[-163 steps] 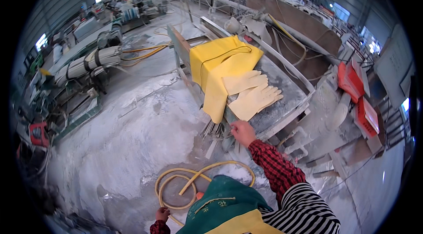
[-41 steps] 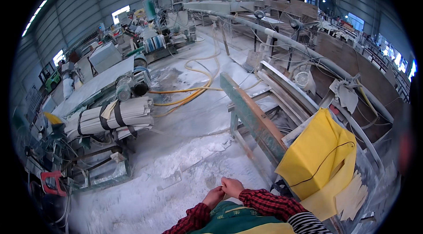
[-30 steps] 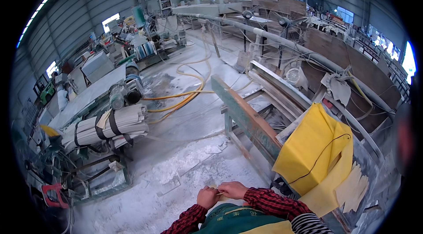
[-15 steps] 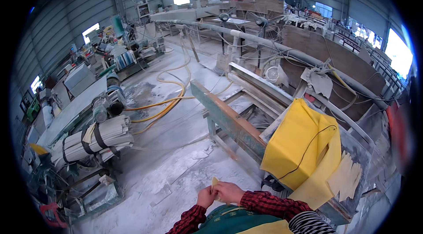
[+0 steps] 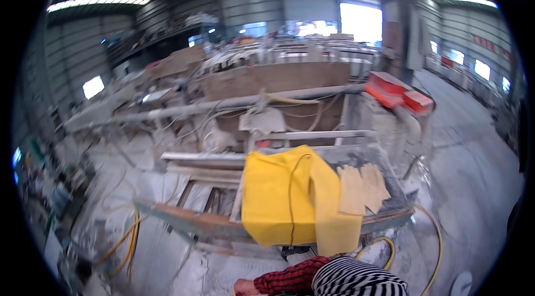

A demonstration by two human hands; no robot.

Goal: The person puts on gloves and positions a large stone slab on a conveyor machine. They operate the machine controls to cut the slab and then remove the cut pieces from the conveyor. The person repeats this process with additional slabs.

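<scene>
Since the earlier frame, our view has swung toward the yellow apron (image 5: pixel 287 196) draped on the table (image 5: pixel 390 219). Our hands sit at the lower edge; one hand (image 5: pixel 244 287) shows, grip indeterminable.

Dusty metal workbench (image 5: pixel 390 154), grey top, white powder all over. Yellow apron (image 5: pixel 278 196) draped over front edge, dark cord across it. Pair of tan gloves (image 5: pixel 363 187) just right, touching apron.

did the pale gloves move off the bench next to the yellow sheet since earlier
No. The pale gloves lie on the bench right of the yellow sheet, as before; only the camera swung.
</scene>
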